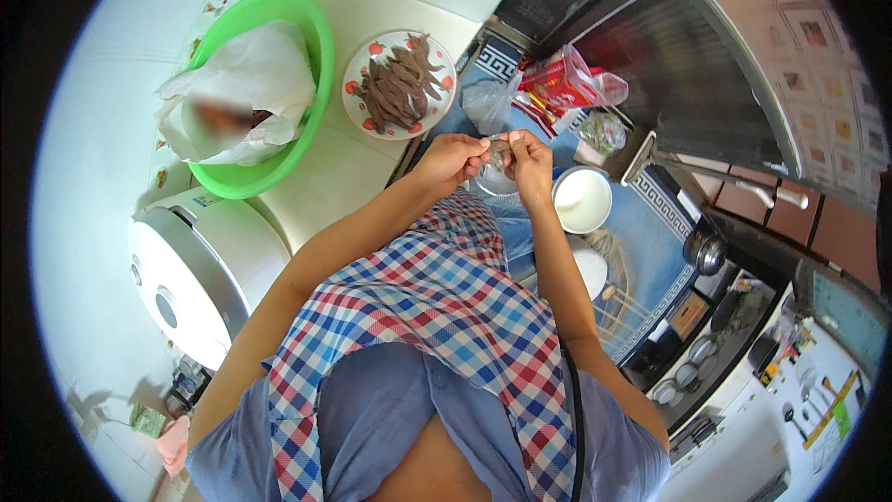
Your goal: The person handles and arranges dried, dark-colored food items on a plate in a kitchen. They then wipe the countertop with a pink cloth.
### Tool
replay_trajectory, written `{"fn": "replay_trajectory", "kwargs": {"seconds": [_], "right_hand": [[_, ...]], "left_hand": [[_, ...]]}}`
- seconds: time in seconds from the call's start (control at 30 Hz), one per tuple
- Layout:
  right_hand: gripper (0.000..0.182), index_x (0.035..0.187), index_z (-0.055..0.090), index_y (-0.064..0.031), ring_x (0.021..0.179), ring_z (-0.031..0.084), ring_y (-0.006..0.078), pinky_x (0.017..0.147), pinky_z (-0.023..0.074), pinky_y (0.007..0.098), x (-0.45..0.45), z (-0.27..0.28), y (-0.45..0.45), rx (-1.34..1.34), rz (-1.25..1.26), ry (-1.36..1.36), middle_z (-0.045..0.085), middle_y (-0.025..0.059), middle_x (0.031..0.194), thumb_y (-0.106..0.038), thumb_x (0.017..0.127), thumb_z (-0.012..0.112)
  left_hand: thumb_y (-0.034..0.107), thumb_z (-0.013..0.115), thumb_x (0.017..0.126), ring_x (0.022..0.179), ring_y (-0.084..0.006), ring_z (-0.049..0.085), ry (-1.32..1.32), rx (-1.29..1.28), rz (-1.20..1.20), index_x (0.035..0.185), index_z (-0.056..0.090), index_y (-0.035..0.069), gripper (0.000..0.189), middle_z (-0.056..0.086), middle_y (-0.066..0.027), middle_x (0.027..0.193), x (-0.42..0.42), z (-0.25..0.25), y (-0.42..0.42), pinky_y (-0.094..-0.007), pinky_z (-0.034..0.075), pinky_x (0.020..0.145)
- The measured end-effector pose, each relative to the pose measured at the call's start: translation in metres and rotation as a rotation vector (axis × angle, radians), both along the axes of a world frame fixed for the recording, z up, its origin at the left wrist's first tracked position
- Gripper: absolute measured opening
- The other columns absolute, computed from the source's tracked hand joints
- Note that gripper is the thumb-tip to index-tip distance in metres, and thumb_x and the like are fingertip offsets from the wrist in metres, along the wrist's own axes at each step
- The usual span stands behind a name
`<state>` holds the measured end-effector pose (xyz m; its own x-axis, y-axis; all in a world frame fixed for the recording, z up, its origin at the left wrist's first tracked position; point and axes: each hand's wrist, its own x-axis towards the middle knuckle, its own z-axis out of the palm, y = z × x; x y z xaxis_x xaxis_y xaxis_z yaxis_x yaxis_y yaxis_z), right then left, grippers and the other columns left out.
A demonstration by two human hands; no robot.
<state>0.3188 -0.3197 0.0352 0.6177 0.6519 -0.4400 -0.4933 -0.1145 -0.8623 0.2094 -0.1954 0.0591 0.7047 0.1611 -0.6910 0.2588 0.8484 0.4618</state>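
Note:
My left hand (453, 159) and my right hand (529, 162) meet in front of the checked apron (418, 286). Pinched between the fingertips of both is a small brown strip of food (499, 145), partly covered by the fingers. Just below them shows a clear container (496, 183), its contents hard to make out. Up and to the left of the hands, a white plate with red fruit prints (355, 71) rests on the counter. On it lies a heap of similar brown, finger-shaped pieces (398, 92).
A green plastic basin (322, 49) holding a white bag (268, 56) stands on the pale counter (306, 174), near a white rice cooker (230, 237). On the floor mat (637, 244) are a white bucket (584, 201), a red package (557, 84) and a clear plastic bag (488, 104).

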Motion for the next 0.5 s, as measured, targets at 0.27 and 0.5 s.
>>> {"fn": "replay_trajectory", "kwargs": {"seconds": [0.27,0.5], "right_hand": [[0.020,0.077,0.064,0.0007,0.066,0.061,0.0338,0.063,0.0460,0.0414,0.024,-0.034,-0.056,-0.892,0.080,-0.719,0.064,0.0169,0.071,-0.016,0.086,0.060],[0.039,0.120,0.054,-0.0028,0.108,0.054,0.0265,0.094,0.0386,0.0412,-0.003,-0.002,-0.048,-0.229,0.420,-1.483,0.058,0.0129,0.118,-0.004,0.081,0.054]], "left_hand": [[0.011,0.063,0.087,0.053,-0.0074,0.051,0.182,0.090,-0.036,0.083,0.061,-0.001,0.012,0.062,-0.0052,0.072,0.013,-0.034,-0.019,-0.0192,0.043,0.048],[0.010,0.063,0.086,0.052,-0.0087,0.051,0.221,0.107,0.017,0.082,0.060,-0.001,0.013,0.061,-0.0058,0.070,0.023,-0.050,-0.027,-0.0212,0.044,0.046]]}}
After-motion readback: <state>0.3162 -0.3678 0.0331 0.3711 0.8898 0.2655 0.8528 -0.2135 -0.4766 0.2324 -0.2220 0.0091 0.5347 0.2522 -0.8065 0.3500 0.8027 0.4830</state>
